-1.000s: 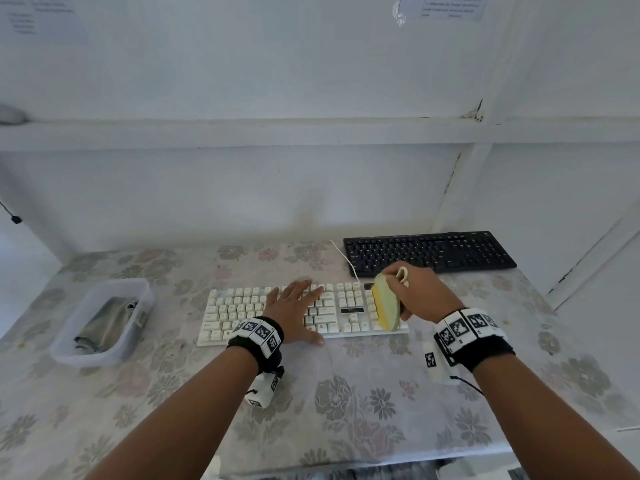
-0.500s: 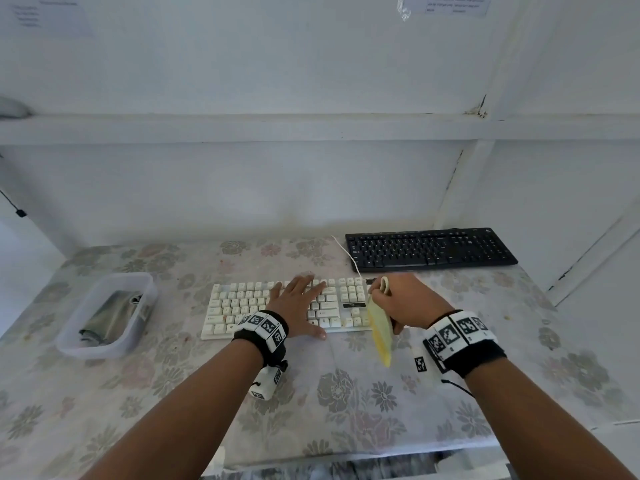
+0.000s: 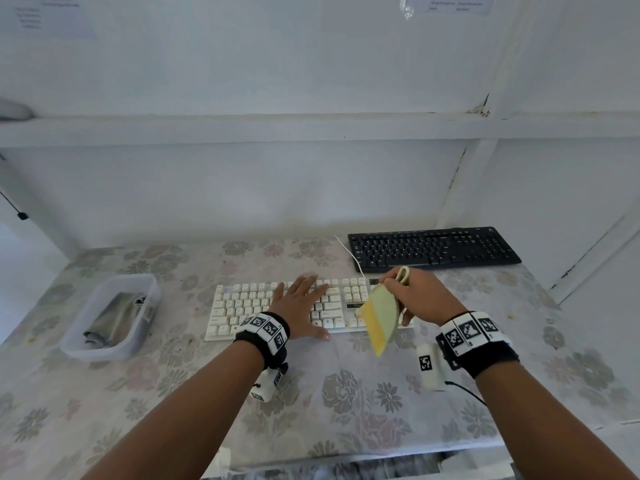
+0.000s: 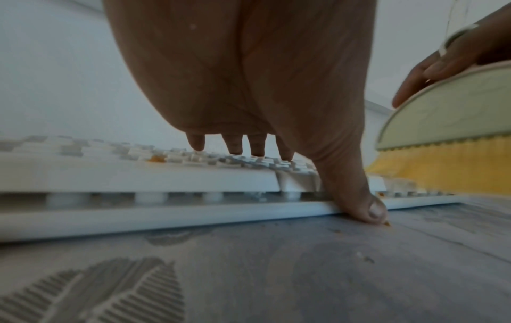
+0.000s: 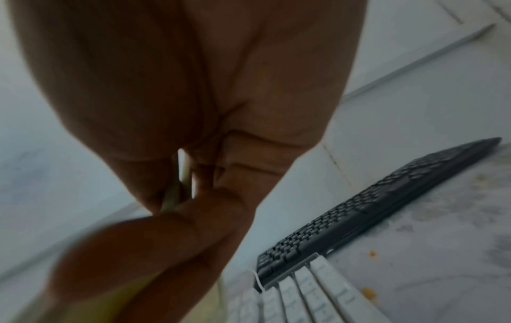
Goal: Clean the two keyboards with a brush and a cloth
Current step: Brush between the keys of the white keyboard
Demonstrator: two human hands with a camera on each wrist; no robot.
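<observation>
A white keyboard point(image 3: 242, 306) lies across the middle of the table, and my left hand point(image 3: 301, 306) rests flat on its keys with straight, spread fingers point(image 4: 258, 146); the thumb touches the front edge. My right hand point(image 3: 415, 299) grips the handle of a pale green brush point(image 3: 381, 313) with yellow bristles point(image 4: 442, 166). The bristles hang over the white keyboard's right end point(image 5: 318, 290) and front edge. A black keyboard point(image 3: 433, 249) lies behind and to the right point(image 5: 387, 207). The cloth point(image 3: 114, 317) is a grey bundle in a tub at the left.
A clear plastic tub point(image 3: 145, 282) stands at the table's left. A white cable point(image 3: 349, 252) runs from the white keyboard past the black one. Orange crumbs point(image 5: 370, 292) dot the floral tablecloth point(image 3: 363, 403) and a key point(image 4: 156, 159). A wall with a ledge point(image 3: 311, 128) closes the back.
My right hand swept the brush from the number pad down past the front edge, then lifted and tilted it back over the right end. The left hand stayed flat on the keys.
</observation>
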